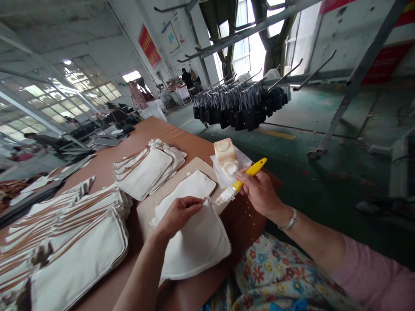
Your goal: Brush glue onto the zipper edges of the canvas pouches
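My right hand (261, 192) grips a paintbrush (249, 172) by its yellow handle. White paste coats its bristles, which point down to the left beside the fabric. With thumb and fingers pinched together, my left hand (181, 211) holds the edge of a white fabric piece (197, 246), a pouch-like panel with a seamed rim. Its near half hangs toward me, while another white flap (184, 190) lies flat behind on a tan board (145, 214). Just beyond the brush stands a cream-coloured container (225, 152) smeared with white paste, resting on a white sheet (244, 159).
Stacks of white fabric pieces (81, 255) with brown strips cover the table's left side, and a smaller pile (145, 168) sits farther back. Beyond the brown table (152, 125), a metal rack (340, 99) holds many dark bags (240, 114). People work in the background.
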Motion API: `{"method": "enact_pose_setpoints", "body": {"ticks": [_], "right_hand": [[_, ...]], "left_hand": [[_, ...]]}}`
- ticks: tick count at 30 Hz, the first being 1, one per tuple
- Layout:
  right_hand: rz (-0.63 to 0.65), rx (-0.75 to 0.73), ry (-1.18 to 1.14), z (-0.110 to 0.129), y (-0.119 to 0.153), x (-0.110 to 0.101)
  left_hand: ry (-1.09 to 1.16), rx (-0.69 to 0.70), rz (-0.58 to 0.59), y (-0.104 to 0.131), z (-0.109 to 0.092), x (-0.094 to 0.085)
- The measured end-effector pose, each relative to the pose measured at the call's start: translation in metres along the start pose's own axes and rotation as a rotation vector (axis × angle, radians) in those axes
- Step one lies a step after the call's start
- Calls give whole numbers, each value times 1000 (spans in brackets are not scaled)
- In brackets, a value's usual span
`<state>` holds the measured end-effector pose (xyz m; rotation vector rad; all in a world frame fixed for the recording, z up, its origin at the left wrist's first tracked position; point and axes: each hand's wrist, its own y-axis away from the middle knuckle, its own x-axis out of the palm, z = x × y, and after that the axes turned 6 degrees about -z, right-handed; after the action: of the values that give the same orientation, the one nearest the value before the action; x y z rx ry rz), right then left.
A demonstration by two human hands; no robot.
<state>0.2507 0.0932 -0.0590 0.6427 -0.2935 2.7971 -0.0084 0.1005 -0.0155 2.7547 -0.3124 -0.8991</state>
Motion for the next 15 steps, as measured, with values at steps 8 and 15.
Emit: {"method": "enact_pose_setpoints", "body": {"ticks": [8,15], "right_hand": [[158,-425,477,16,6,26],[206,-502,456,40,21,26]], "left_hand": [[240,-63,43,42,-11,22],[351,-75,45,46,2,27]]}}
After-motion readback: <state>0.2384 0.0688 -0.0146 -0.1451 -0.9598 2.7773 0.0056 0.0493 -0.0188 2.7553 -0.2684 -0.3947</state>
